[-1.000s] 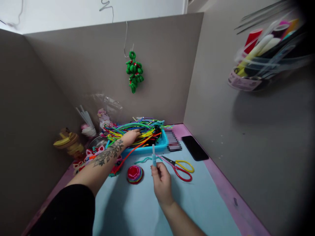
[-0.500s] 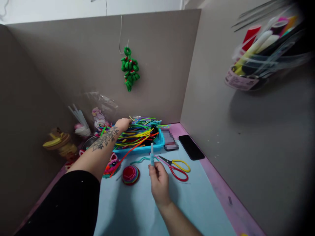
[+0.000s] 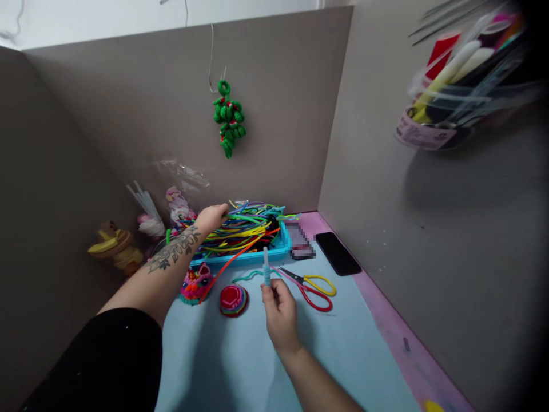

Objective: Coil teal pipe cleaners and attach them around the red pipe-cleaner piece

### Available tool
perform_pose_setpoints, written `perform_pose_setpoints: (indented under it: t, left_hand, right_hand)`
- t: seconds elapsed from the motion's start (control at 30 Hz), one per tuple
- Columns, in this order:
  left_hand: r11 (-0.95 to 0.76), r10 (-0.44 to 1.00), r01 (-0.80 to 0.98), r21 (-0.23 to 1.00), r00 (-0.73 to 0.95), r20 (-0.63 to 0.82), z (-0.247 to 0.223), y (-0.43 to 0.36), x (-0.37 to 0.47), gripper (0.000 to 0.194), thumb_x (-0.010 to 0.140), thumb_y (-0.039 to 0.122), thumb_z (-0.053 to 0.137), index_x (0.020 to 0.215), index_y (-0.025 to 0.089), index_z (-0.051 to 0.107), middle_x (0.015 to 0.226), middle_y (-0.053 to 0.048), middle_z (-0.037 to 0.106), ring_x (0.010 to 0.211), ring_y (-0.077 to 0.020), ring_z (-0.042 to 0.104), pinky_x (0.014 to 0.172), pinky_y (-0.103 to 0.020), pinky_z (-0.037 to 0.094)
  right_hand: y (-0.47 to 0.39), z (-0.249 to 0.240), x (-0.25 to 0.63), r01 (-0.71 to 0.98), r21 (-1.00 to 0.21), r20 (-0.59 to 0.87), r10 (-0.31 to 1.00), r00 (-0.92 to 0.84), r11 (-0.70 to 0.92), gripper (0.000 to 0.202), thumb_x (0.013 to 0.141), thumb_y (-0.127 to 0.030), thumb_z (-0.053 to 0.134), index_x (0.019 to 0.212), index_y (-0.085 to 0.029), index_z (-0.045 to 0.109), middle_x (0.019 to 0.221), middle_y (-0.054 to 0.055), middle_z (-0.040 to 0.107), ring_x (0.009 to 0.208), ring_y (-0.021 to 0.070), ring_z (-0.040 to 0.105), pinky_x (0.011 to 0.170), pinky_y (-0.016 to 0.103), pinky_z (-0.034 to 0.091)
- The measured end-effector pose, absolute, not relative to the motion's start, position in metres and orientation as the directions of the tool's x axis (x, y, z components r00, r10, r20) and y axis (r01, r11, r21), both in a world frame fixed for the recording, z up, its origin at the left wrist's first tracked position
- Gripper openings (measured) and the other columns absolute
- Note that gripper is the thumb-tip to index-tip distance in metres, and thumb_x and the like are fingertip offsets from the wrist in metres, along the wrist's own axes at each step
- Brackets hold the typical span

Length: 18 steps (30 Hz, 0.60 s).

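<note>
My left hand (image 3: 211,217) reaches over the blue tray (image 3: 240,258), which is heaped with colourful pipe cleaners (image 3: 246,232). Its fingers are closed at the strands; how many they grip is hidden. Upright in my right hand (image 3: 281,315) is a thin white stick (image 3: 266,266) with a light-blue coil round its lower part, pinched between thumb and fingers. A teal wavy strand (image 3: 249,277) lies behind it. Scissors (image 3: 313,286) with one yellow and one red handle lie just to the right. A red, ringed dome-shaped piece (image 3: 234,300) sits to the left.
A black phone (image 3: 338,253) lies at the right beside a blurred-out item (image 3: 300,240). A multicoloured fuzzy piece (image 3: 196,284) stands before the tray. A green ornament (image 3: 229,120) hangs on the back panel, and a holder of pens (image 3: 429,134) on the right panel.
My left hand has drawn back slightly to the left over the tray. My right hand keeps its hold on the stick. The view has shifted a little.
</note>
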<state>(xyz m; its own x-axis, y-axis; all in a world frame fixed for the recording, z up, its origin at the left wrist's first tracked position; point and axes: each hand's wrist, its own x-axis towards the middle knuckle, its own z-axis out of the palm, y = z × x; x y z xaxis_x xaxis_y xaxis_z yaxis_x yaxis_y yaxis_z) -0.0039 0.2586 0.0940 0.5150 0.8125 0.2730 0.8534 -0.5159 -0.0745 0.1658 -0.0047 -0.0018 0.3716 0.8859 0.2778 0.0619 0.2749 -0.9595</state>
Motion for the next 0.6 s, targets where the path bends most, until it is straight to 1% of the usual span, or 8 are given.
perform_pose_setpoints:
  t: [0.07, 0.1, 0.2, 0.27, 0.33, 0.4, 0.47, 0.6]
  left_hand:
    - [-0.520, 0.813, 0.852, -0.051, 0.513, 0.277, 0.0903, 0.2545, -0.0062, 0.023, 0.077, 0.036, 0.054, 0.094, 0.021, 0.058, 0.080, -0.005, 0.065, 0.073, -0.0202, 0.060, 0.067, -0.027, 0.043]
    - [-0.533, 0.812, 0.846, -0.003, 0.512, 0.280, 0.0886, 0.2530, -0.0072, 0.027, 0.076, 0.040, 0.056, 0.095, 0.021, 0.058, 0.080, -0.005, 0.066, 0.072, -0.0194, 0.060, 0.065, -0.026, 0.042]
    - [-0.580, 0.808, 0.781, 0.231, 0.516, 0.285, 0.0862, 0.2509, -0.0099, 0.033, 0.077, 0.047, 0.053, 0.092, 0.018, 0.062, 0.080, -0.004, 0.066, 0.070, -0.0173, 0.059, 0.066, -0.025, 0.043]
    - [-0.592, 0.806, 0.729, 0.343, 0.521, 0.281, 0.0870, 0.2505, -0.0113, 0.032, 0.078, 0.045, 0.050, 0.084, 0.018, 0.066, 0.080, -0.005, 0.068, 0.073, -0.0170, 0.059, 0.071, -0.026, 0.044]
    - [-0.589, 0.808, 0.716, 0.374, 0.520, 0.278, 0.0888, 0.2506, -0.0126, 0.029, 0.075, 0.043, 0.053, 0.078, 0.019, 0.068, 0.081, -0.004, 0.069, 0.076, -0.0174, 0.060, 0.076, -0.026, 0.045]
    - [-0.572, 0.820, 0.706, 0.418, 0.492, 0.291, 0.0905, 0.2510, -0.0136, 0.025, 0.069, 0.041, 0.059, 0.077, 0.019, 0.070, 0.081, -0.004, 0.071, 0.078, -0.0182, 0.061, 0.078, -0.027, 0.046]
    - [-0.538, 0.843, 0.696, 0.475, 0.435, 0.317, 0.0917, 0.2521, -0.0137, 0.024, 0.068, 0.038, 0.060, 0.078, 0.019, 0.071, 0.080, -0.003, 0.071, 0.078, -0.0188, 0.062, 0.078, -0.027, 0.046]
    - [-0.446, 0.892, 0.645, 0.620, 0.263, 0.368, 0.0939, 0.2563, -0.0087, 0.025, 0.066, 0.034, 0.061, 0.081, 0.017, 0.074, 0.078, -0.005, 0.072, 0.078, -0.0212, 0.064, 0.074, -0.028, 0.048]
  right_hand:
    - [-0.0053, -0.0015, 0.1656, 0.062, -0.960, 0.275, 0.890, 0.364, 0.272, 0.024, 0.089, -0.038, 0.048, 0.076, -0.019, 0.053, 0.068, 0.000, 0.051, 0.064, 0.0130, 0.046, 0.058, 0.024, 0.038]
    - [-0.0056, -0.0015, 0.1654, 0.063, -0.961, 0.275, 0.891, 0.362, 0.271, 0.024, 0.089, -0.038, 0.048, 0.076, -0.019, 0.053, 0.068, 0.000, 0.051, 0.064, 0.0130, 0.046, 0.058, 0.024, 0.038]
    - [-0.0061, -0.0017, 0.1650, 0.061, -0.962, 0.271, 0.895, 0.355, 0.267, 0.024, 0.089, -0.038, 0.048, 0.076, -0.019, 0.053, 0.068, -0.001, 0.050, 0.063, 0.0129, 0.045, 0.058, 0.025, 0.038]
    - [-0.0062, -0.0019, 0.1647, 0.057, -0.962, 0.270, 0.896, 0.352, 0.267, 0.024, 0.089, -0.037, 0.048, 0.075, -0.019, 0.053, 0.067, -0.001, 0.050, 0.063, 0.0128, 0.045, 0.058, 0.024, 0.038]
    - [-0.0062, -0.0022, 0.1647, 0.060, -0.961, 0.274, 0.895, 0.353, 0.271, 0.024, 0.089, -0.037, 0.048, 0.075, -0.018, 0.053, 0.067, -0.001, 0.049, 0.063, 0.0128, 0.045, 0.058, 0.024, 0.038]
    - [-0.0060, -0.0025, 0.1647, 0.066, -0.959, 0.282, 0.892, 0.352, 0.277, 0.024, 0.089, -0.037, 0.048, 0.075, -0.018, 0.053, 0.067, -0.001, 0.049, 0.063, 0.0128, 0.045, 0.058, 0.024, 0.038]
    - [-0.0057, -0.0026, 0.1649, 0.067, -0.959, 0.281, 0.892, 0.355, 0.276, 0.024, 0.089, -0.038, 0.048, 0.075, -0.019, 0.053, 0.067, -0.001, 0.049, 0.063, 0.0129, 0.045, 0.058, 0.024, 0.038]
    - [-0.0055, -0.0023, 0.1650, 0.065, -0.961, 0.272, 0.891, 0.363, 0.267, 0.025, 0.089, -0.040, 0.048, 0.074, -0.019, 0.052, 0.066, -0.001, 0.049, 0.063, 0.0129, 0.045, 0.058, 0.024, 0.038]
